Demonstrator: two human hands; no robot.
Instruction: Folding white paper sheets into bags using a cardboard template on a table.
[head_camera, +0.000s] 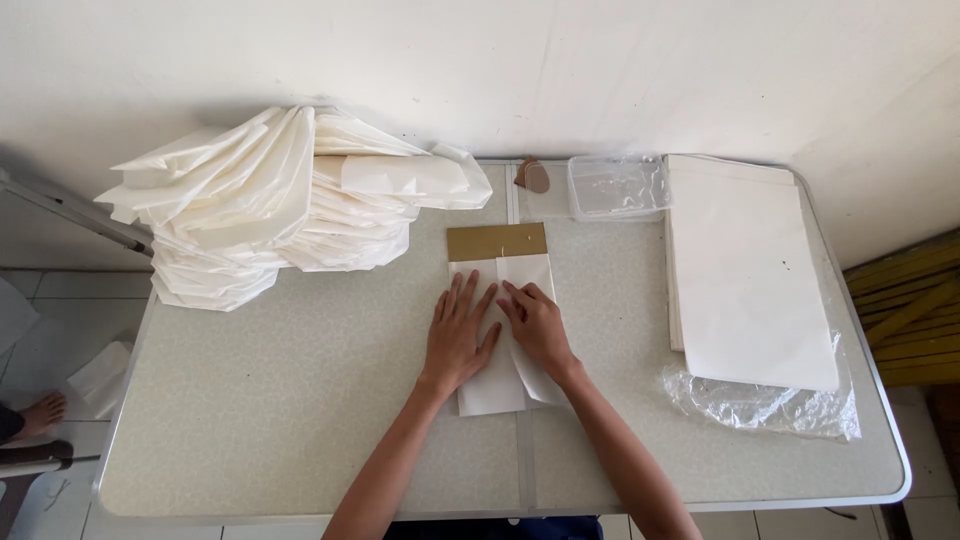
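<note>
- Count first: one folded white paper sheet (497, 385) under my hands, one brown cardboard strip (496, 241) poking out at its top edge, one clear plastic tub (618, 186), one flat stack of unfolded white sheets (745, 280), and one big heap of folded paper pieces (270, 205). Way too many in that heap to count, honestly.
- My left hand (458, 335) is flat on the folded sheet, palm down, fingers spread and pointing away from me.
- My right hand (537, 325) is right beside it, touching it, fingers held closer together and a bit bent, tips pressing on the paper near the centre fold. Neither hand is gripping anything, just pressing.
- The sheet sits mid-table, on the seam of the grey folding table (300, 420).
- The heap is at the far left corner, slumping over the edge.
- The tub is at the far edge, right of centre, with a small brown bit (533, 176) just left of it.
- The flat stack lies on the right, on crinkly clear plastic wrap (770, 405) sticking out at its near end.
</note>
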